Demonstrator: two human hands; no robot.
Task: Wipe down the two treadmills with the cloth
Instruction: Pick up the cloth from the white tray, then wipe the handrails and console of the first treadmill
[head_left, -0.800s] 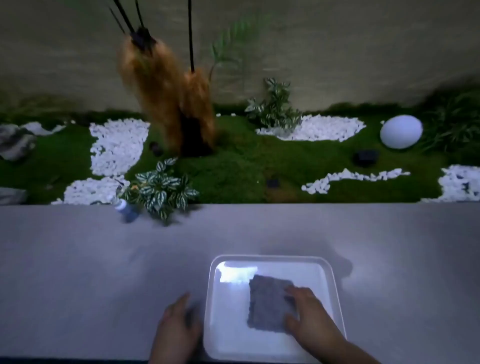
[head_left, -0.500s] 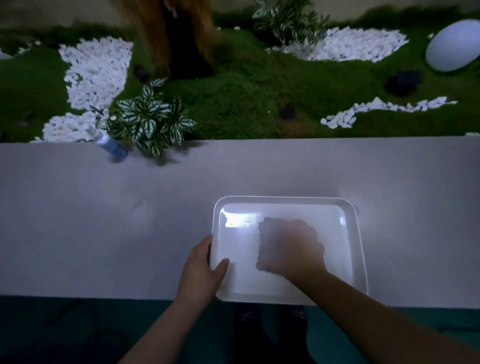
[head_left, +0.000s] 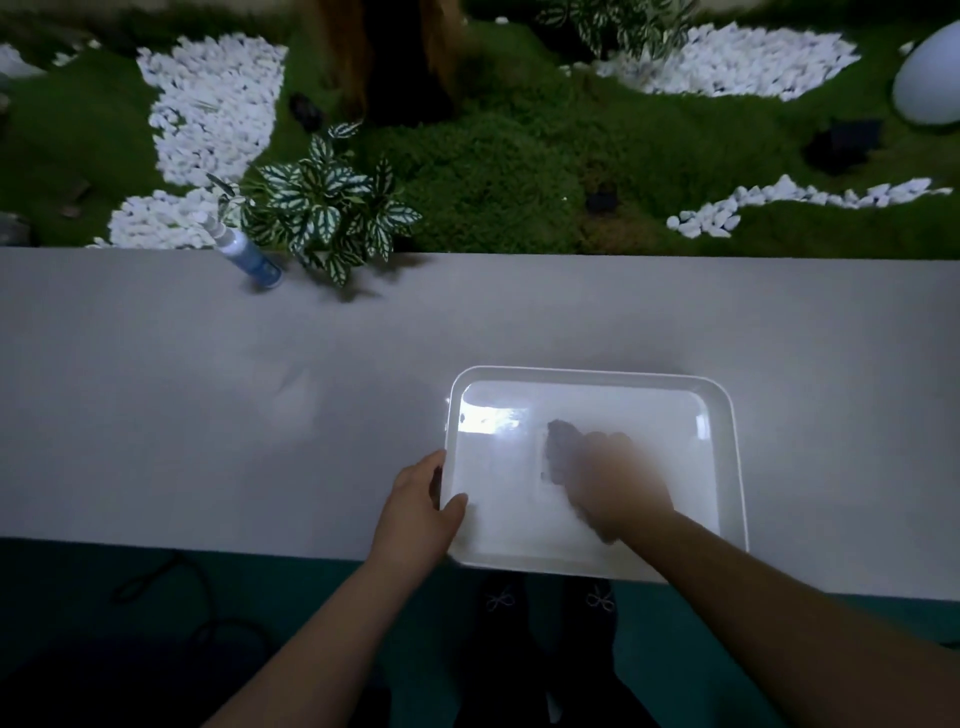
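A grey cloth (head_left: 558, 451) lies in a white tray (head_left: 719, 415) on the pale ledge (head_left: 208, 405). My right hand (head_left: 613, 478) is blurred and sits on top of the cloth, covering most of it; I cannot tell whether its fingers are curled round it. My left hand (head_left: 421, 506) holds the tray's left rim, thumb on the inside, fingers on the outside. No treadmill is in view.
A blue spray bottle (head_left: 249, 254) stands at the ledge's far edge beside a striped-leaf plant (head_left: 332, 208). Behind lies a moss bed with white pebbles (head_left: 213, 109) and a white egg-shaped lamp (head_left: 930, 78). The tray overhangs the ledge's near edge above dark shoes (head_left: 545, 603).
The view has tilted downward. My left hand went from beside the tray to gripping its left rim. My right hand stayed on the cloth and is blurred now.
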